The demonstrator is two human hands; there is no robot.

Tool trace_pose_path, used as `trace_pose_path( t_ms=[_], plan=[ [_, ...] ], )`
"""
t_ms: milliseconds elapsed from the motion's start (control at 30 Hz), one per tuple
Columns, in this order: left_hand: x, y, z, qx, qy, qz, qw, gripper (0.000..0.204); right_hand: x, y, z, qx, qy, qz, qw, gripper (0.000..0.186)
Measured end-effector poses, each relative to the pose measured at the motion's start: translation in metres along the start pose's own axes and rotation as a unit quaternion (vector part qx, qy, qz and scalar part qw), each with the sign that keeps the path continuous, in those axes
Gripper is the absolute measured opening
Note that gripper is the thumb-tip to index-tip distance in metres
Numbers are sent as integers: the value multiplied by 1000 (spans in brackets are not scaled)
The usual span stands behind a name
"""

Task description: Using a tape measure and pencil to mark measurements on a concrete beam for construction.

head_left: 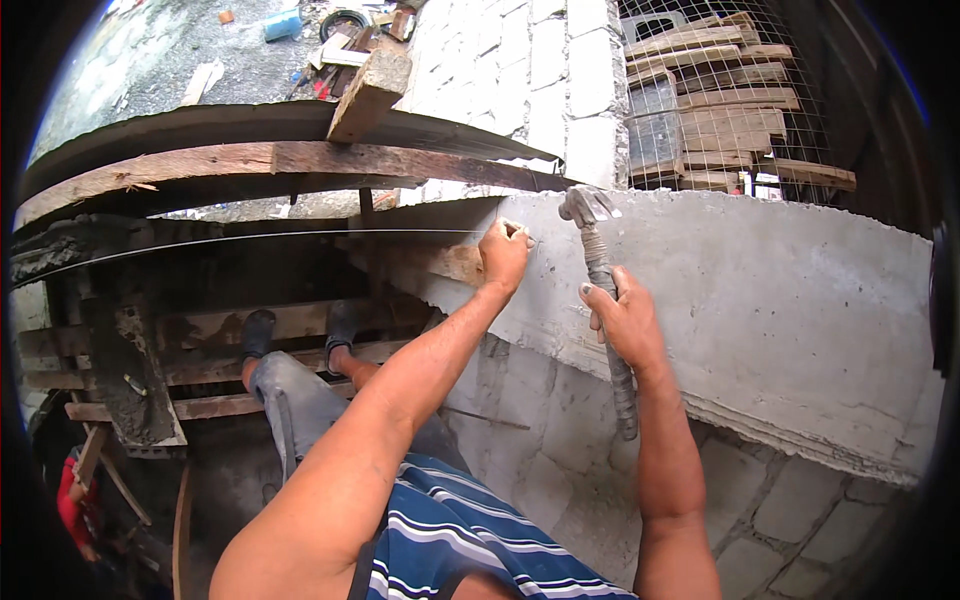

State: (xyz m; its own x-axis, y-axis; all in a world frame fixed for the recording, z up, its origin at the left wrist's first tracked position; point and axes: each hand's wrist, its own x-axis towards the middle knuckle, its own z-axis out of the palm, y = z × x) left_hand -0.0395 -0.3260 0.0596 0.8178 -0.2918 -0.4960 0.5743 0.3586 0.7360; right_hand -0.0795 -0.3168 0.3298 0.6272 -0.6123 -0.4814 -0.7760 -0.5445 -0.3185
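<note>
My left hand [507, 255] is pinched closed against the face of a grey concrete beam [760, 300]. A taut pale string [300, 234] comes in from the left and ends at these fingers. Something thin and dark, perhaps a nail, shows at the fingertips, too small to be sure of. My right hand [630, 320] is wrapped round the handle of a claw hammer [597, 250]. Its metal head is up, close to the beam's top edge and to the right of my left hand. Worn wrapping covers the handle, whose end points down.
My feet stand on wooden planks [290, 322] at left. A long timber [200, 165] and metal sheeting [120, 140] cross beyond. A mortar-smeared board [135, 370] lies at left. Below left, a person in red [75, 505] is partly visible. Stacked lumber [735, 130] sits behind wire mesh.
</note>
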Motion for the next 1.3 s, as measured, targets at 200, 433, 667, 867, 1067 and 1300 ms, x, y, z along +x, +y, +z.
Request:
trace_pose_path(
  t_ms=[200,433,667,867,1067,1300],
  plan=[
    [-3,7,9,-35,24,5,999,5,11,-7,-2,-65,-21,-31,997,27],
    [-2,5,15,-63,23,-9,998,5,14,-20,-21,-170,12,-112,979,50],
    [-5,-2,14,-56,22,-14,998,5,6,-46,-27,-194,-7,-139,971,55],
    [-4,-4,18,-75,13,8,997,5,8,-51,-19,-235,-6,-232,944,54],
    [0,-7,12,-36,46,29,998,6,11,-48,-19,-266,-25,-216,939,54],
    [-4,2,13,-66,15,28,997,6,13,-52,-14,-252,-26,-236,938,52]
  ],
)
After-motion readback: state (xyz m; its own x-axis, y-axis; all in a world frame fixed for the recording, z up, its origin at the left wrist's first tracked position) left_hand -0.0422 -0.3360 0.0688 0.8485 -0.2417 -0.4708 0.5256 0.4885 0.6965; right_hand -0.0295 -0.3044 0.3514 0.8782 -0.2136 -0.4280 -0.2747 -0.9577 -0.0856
